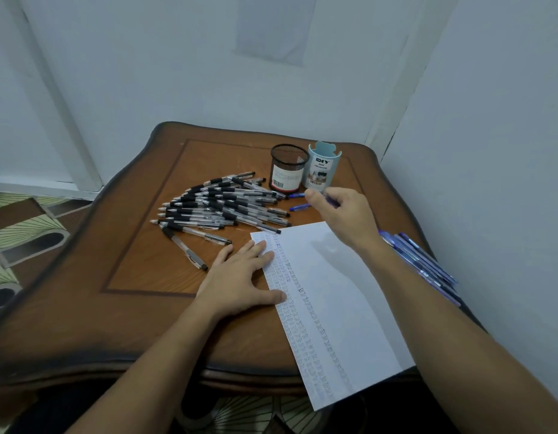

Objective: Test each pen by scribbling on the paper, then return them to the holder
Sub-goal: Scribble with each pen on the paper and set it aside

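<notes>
Pale, matte walls meet in a corner behind a square wooden table (146, 261) with a wavy, dark-stained rim and a glossy inset panel; patterned floor tiles (24, 227) show to the left. A white paper sheet (334, 292) lies slanted on the near right of the table, its near corner overhanging the edge, with tight columns of small scribbles down its left side. The left hand (243, 277) lies flat, fingers straight and spread, pressing the paper's left edge. The right hand (343, 211) reaches to the far side, its fingers curled round a blue pen (332, 202) just in front of the holders. A black wire-mesh cup (288, 170) with a barcode label stands touching a pale blue plastic organizer (323, 167) printed "DIY". A loose heap of clear-barrelled black pens (221, 205) with rubber grips sprawls to the left of the cup. Two short blue pieces (299, 207), pens or caps, I cannot tell, lie between heap and right hand. More blue pens (425, 261) lie side by side along the table's right edge, partly under the right forearm.
</notes>
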